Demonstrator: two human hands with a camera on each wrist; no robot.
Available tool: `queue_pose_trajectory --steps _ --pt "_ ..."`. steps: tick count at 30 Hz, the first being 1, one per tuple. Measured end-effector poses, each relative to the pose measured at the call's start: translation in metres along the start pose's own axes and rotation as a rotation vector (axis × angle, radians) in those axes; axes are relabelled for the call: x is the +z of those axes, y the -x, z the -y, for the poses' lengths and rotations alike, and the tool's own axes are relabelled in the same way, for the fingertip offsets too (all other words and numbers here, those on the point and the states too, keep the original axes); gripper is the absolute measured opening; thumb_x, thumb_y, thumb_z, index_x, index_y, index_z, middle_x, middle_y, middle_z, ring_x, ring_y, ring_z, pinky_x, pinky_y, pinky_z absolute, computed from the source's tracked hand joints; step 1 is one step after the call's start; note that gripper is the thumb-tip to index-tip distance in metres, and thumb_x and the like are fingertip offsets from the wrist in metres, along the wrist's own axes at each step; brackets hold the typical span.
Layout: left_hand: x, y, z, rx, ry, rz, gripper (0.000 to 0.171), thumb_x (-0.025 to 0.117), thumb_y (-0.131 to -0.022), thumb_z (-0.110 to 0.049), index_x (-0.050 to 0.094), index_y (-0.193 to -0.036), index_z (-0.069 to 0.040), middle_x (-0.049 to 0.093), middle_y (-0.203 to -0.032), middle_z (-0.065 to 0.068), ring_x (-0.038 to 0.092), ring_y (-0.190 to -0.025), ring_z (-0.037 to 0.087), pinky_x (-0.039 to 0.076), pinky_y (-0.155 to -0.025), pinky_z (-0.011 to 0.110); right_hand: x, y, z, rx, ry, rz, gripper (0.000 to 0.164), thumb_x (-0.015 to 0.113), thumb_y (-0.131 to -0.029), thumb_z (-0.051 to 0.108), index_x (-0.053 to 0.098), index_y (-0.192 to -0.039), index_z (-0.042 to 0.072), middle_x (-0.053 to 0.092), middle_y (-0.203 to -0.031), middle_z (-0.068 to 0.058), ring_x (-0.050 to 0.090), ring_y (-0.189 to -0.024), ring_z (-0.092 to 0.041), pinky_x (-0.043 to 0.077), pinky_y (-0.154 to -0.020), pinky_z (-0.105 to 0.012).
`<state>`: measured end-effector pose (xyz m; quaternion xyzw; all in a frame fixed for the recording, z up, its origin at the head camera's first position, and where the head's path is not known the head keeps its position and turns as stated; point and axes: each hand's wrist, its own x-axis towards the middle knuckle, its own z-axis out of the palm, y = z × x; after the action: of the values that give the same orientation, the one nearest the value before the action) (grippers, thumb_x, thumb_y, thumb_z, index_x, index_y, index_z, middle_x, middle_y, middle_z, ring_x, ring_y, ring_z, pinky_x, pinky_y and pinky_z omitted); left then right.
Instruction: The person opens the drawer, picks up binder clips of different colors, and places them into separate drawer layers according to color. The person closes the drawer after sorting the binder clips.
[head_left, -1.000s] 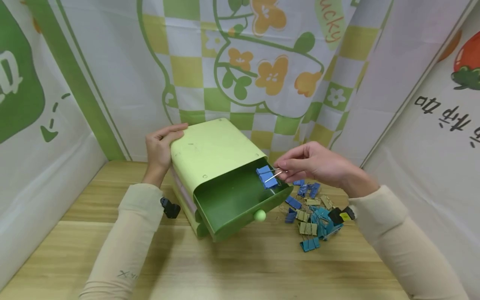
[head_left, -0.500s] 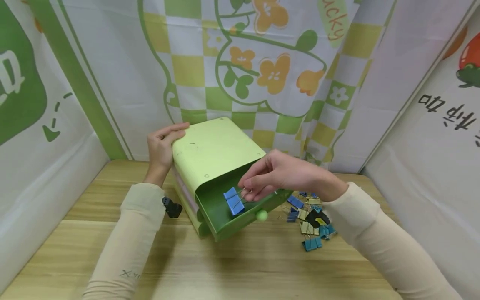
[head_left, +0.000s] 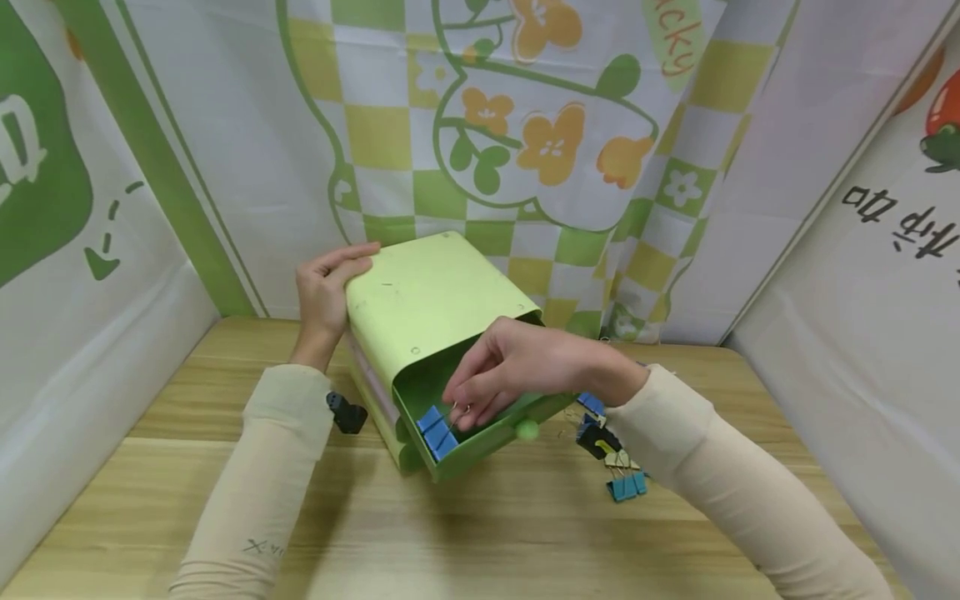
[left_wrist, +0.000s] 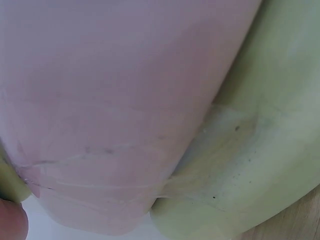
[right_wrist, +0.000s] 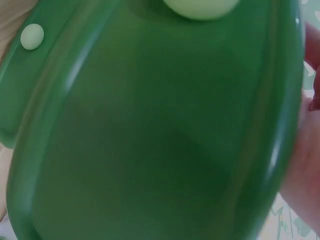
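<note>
1. We see the right hand point(head_left: 517, 367) with thumb and fingers pinched together on the wire handles of a blue binder clip point(head_left: 437, 433).
2. From those fingertips the clip lies left and nearer the person — over the open drawer's point(head_left: 487, 447) left front corner; we cannot tell whether it touches the floor.
3. Its long axis slants from far left to near right, across the handles.
4. The right hand is nearer; the left hand point(head_left: 322, 287) is well apart, resting at the rear left edge of the case point(head_left: 442, 292) — some fingers hidden, so we cannot tell if they grip.
5. Right of the pinching fingers, outside the drawer, we find a loose teal clip point(head_left: 627, 486).
</note>
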<state>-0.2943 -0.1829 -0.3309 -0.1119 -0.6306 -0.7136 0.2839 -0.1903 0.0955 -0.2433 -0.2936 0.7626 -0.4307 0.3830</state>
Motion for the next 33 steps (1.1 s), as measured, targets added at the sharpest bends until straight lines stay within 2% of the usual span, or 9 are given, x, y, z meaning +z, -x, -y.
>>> queue_pose_trajectory --steps 8,13,17,21,26,30,33 --pt "0.001 -0.001 -0.001 -0.017 0.023 0.002 0.017 0.071 -0.094 -0.005 0.083 -0.106 -0.001 0.083 -0.108 0.003 0.077 -0.103 0.009 0.059 -0.089 0.017 0.002 -0.004 0.000 0.033 0.021 0.026 0.022 0.064 -0.103 0.007 0.078 -0.119 0.000 0.082 -0.105 -0.014 0.081 -0.096 -0.021 0.065 -0.092 -0.039" --pt "0.000 -0.001 -0.001 -0.017 0.023 -0.001 0.017 0.071 -0.094 -0.004 0.082 -0.106 0.000 0.083 -0.109 0.004 0.077 -0.103 0.009 0.059 -0.090 0.018 0.000 -0.001 0.000 0.039 0.138 0.024 0.022 0.069 -0.102 0.014 0.080 -0.118 0.004 0.083 -0.105 -0.008 0.081 -0.098 -0.019 0.066 -0.091 -0.035" --pt "0.000 0.000 -0.001 -0.011 0.023 0.000 0.017 0.071 -0.094 -0.004 0.082 -0.106 0.002 0.083 -0.108 0.004 0.078 -0.102 0.009 0.060 -0.089 0.018 -0.005 0.008 0.003 0.028 0.228 0.001 0.026 0.070 -0.102 0.018 0.078 -0.121 0.003 0.083 -0.109 -0.007 0.080 -0.101 -0.018 0.065 -0.091 -0.033" --pt "0.000 0.001 0.000 -0.016 0.034 0.001 0.017 0.071 -0.094 -0.003 0.082 -0.107 0.002 0.083 -0.108 0.004 0.078 -0.101 0.010 0.060 -0.086 0.018 -0.015 0.025 0.009 0.013 0.278 -0.069 0.027 0.069 -0.103 0.019 0.077 -0.123 0.003 0.082 -0.110 -0.008 0.080 -0.101 -0.018 0.065 -0.092 -0.033" --pt "-0.001 0.001 0.001 -0.017 0.035 -0.003 0.017 0.070 -0.094 -0.003 0.082 -0.106 0.002 0.084 -0.107 0.003 0.078 -0.100 0.010 0.061 -0.084 0.018 -0.029 0.058 0.021 -0.040 0.388 -0.148 0.018 0.070 -0.102 0.025 0.082 -0.112 0.014 0.083 -0.101 -0.003 0.080 -0.093 -0.019 0.066 -0.086 -0.035" --pt "-0.001 0.000 0.000 -0.022 0.043 0.001 0.017 0.071 -0.094 -0.003 0.082 -0.106 0.001 0.084 -0.107 0.001 0.078 -0.100 0.009 0.061 -0.083 0.017 -0.035 0.087 0.025 -0.104 0.476 -0.118 0.013 0.071 -0.101 0.026 0.082 -0.105 0.019 0.081 -0.091 0.003 0.077 -0.082 -0.016 0.065 -0.076 -0.032" --pt "0.000 0.000 0.000 -0.018 0.046 0.005 0.016 0.071 -0.094 -0.004 0.082 -0.105 0.000 0.084 -0.107 0.003 0.078 -0.099 0.009 0.061 -0.081 0.018 -0.032 0.106 0.024 -0.094 0.497 -0.051 0.011 0.073 -0.100 0.025 0.082 -0.104 0.020 0.080 -0.088 0.006 0.077 -0.079 -0.015 0.064 -0.072 -0.030"
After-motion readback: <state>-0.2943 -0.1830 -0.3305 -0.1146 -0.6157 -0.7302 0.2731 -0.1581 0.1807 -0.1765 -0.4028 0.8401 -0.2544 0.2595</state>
